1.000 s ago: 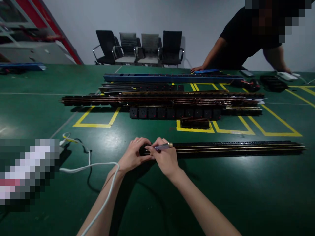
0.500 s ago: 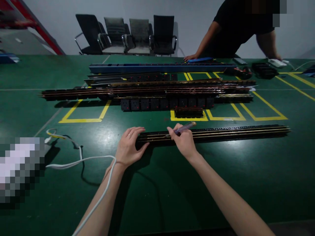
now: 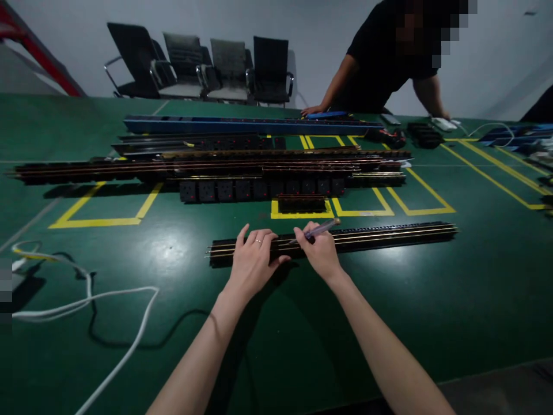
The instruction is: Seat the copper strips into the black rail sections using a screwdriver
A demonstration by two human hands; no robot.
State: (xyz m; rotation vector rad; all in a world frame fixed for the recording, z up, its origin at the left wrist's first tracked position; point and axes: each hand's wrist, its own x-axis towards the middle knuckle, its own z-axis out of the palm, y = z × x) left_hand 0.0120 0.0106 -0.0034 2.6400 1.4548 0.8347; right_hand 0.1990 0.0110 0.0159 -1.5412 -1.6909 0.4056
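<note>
A long black strip (image 3: 389, 236) with several thin brass bars along its top lies across the green table in front of me. My left hand (image 3: 254, 262) grips it near its left end, fingers over the far side and thumb at the near edge. The bar ends stick out to the left of that hand. My right hand (image 3: 318, 251) is closed round a screwdriver (image 3: 322, 227) with a clear purplish handle, tilted so its tip points down-left at the bars. The tip sits between my two hands; whether it touches a bar I cannot tell.
Beyond the strip lie a row of black sockets (image 3: 242, 190), more barred strips (image 3: 86, 170) and a long blue housing (image 3: 194, 125). Yellow tape (image 3: 99, 222) marks the table (image 3: 173, 380). A white cable (image 3: 121, 293) loops at left. A person (image 3: 380, 57) leans on the far edge.
My left hand has moved right along the strip, closer to my right hand, uncovering the strip's left end. The view has swung right. The screwdriver stays in my right hand.
</note>
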